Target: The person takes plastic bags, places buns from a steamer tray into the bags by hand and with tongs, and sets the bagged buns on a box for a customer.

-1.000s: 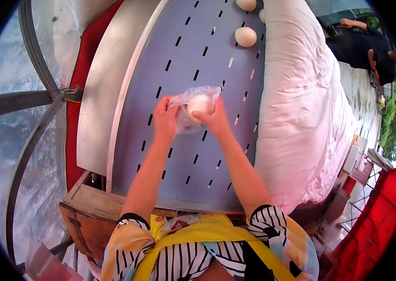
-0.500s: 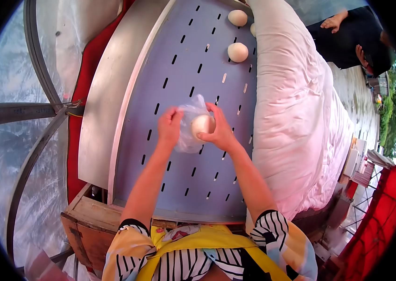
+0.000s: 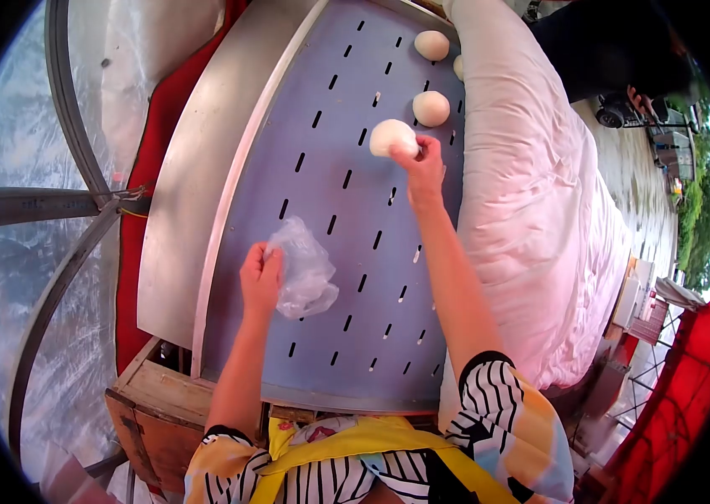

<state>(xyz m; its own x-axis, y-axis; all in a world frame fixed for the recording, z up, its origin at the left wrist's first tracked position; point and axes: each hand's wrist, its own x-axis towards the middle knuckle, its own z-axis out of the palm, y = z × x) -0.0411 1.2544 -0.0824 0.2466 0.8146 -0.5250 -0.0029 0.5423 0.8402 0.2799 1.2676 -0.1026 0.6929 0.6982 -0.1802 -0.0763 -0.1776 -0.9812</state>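
My left hand [image 3: 262,275] pinches a thin clear plastic bag [image 3: 304,270], which hangs crumpled over the blue slotted board; no bun shows in it. Further forward and to the right, my right hand [image 3: 425,170] is closed on a round white steamed bun [image 3: 390,137], gripping it at its right side. Just beyond that hand a second bun [image 3: 431,109] rests on the blue slotted board [image 3: 321,168]. Another bun [image 3: 431,45] sits near the far end, and one more [image 3: 458,66] is partly covered by the white quilt.
The white quilt [image 3: 531,210] lies bunched along the board's right side. A raised pale rim [image 3: 241,160] and a metal panel [image 3: 191,168] border its left. A wooden box [image 3: 157,412] stands at the near left. A person in dark clothes [image 3: 607,46] is at the upper right.
My right hand has moved forward with the bun, away from the bag. My left hand has drawn the bag back and leftward. The person at the upper right has shifted.
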